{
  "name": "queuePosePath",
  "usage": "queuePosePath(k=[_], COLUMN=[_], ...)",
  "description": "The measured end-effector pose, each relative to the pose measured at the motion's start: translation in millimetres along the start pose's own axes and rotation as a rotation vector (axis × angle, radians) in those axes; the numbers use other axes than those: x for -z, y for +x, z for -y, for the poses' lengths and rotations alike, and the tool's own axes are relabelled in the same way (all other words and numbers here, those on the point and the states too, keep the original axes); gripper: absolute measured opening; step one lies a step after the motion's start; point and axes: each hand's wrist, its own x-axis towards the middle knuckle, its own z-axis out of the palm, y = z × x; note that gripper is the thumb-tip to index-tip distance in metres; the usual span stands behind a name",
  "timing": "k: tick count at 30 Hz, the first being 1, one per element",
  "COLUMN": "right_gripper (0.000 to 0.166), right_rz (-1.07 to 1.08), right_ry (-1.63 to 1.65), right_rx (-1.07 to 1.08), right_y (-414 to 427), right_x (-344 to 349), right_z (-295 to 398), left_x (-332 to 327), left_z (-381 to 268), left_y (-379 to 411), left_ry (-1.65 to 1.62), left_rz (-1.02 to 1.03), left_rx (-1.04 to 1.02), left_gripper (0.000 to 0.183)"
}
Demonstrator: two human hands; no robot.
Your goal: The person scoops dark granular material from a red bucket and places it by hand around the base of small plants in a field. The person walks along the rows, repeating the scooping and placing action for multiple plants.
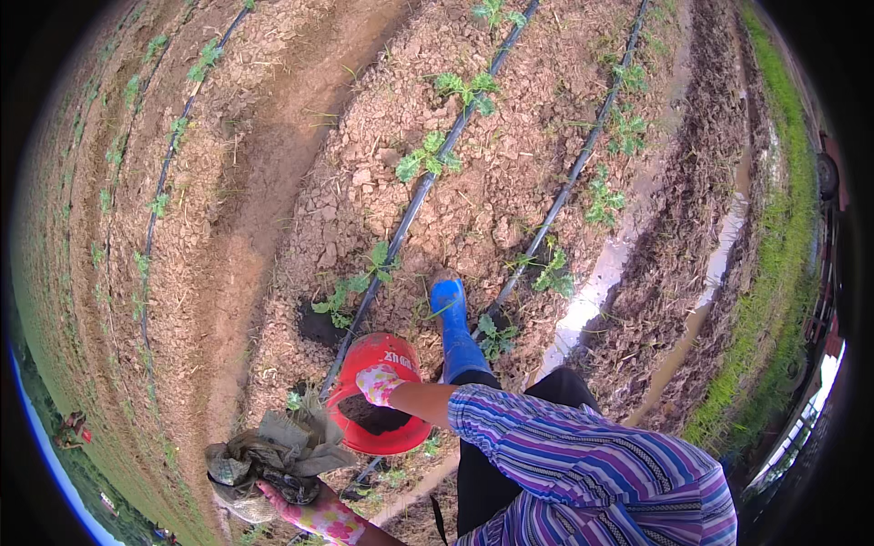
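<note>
A red bucket (384, 443), holding dark soil-like material (375, 413), is in front of me at the lower middle. My right hand (377, 385), in a flowered glove, grips it at the rim; the fingertips are partly hidden. Pale writing marks the bucket's wall. To its left is a bundled grey-brown woven sack (290, 443), which my left hand (290, 504) holds from below in a matching glove. Close to the bucket, a black drip line (410, 211) runs along the soil bed beside young leafy plants (430, 160).
My blue rubber boot (454, 327) stands between that line and a second drip line (560, 194). A dark patch (321, 324) lies by the nearest plant. Water puddles (580, 307) fill the right furrow. A muddy furrow (266, 170) runs left. A person (72, 430) is far off.
</note>
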Motion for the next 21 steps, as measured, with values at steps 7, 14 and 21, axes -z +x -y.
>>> queuePosePath(k=[7, 14, 21], right_gripper=[0.039, 0.050, 0.031], right_rz=[-0.071, -0.777, -0.968], right_ry=[0.051, 0.501, 1.024], right_rx=[-0.194, -0.307, -0.414], right_y=[-95, -202, -232], right_x=[226, 313, 372], right_z=[-49, -213, -360], left_x=[-77, -90, -97], left_z=[15, 108, 272], left_y=[-99, -180, -252], left_ry=[-0.124, -0.411, -0.226], left_rz=[0.150, 0.213, 0.246], left_rx=[-0.131, 0.240, 0.513], left_gripper=[0.055, 0.044, 0.035])
